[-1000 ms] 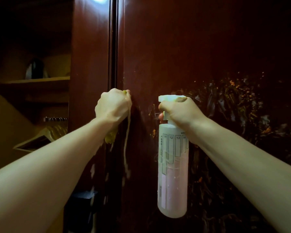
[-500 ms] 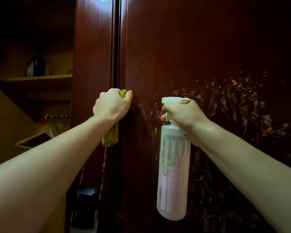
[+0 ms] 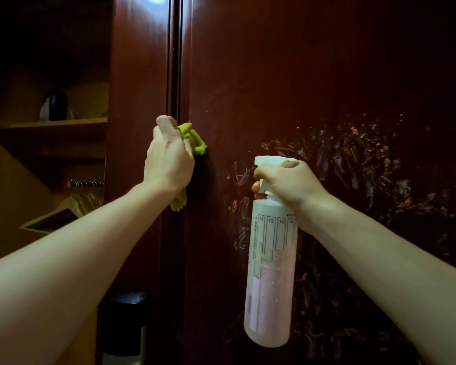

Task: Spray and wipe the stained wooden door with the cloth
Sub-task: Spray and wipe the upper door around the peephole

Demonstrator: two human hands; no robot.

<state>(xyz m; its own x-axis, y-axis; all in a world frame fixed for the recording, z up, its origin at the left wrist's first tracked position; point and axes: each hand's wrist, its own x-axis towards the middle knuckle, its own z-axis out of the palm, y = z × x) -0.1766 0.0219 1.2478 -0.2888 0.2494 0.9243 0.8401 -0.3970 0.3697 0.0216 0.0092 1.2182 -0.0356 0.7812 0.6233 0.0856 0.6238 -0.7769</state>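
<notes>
While both arms reach toward the panel, the parts read as follows.

Spray bottle [image 3: 270, 270]: long axis near vertical, base down, white nozzle pointing left, across the door [image 3: 313, 75] face.
Right hand [image 3: 284, 184]: fingers curled round the bottle's neck, one finger on the trigger.
Cloth [image 3: 192, 139]: yellow-green, bunched, pressed against the door near its left edge; a tail hangs below the wrist.
Left hand [image 3: 167, 162]: clenched round the cloth.
Door surface: dark red-brown, glossy; orange and whitish smears spread right of the bottle.
Margins: a vertical seam just left of the cloth; beyond it an open shelf [image 3: 58, 124]; bare door above both hands.
</notes>
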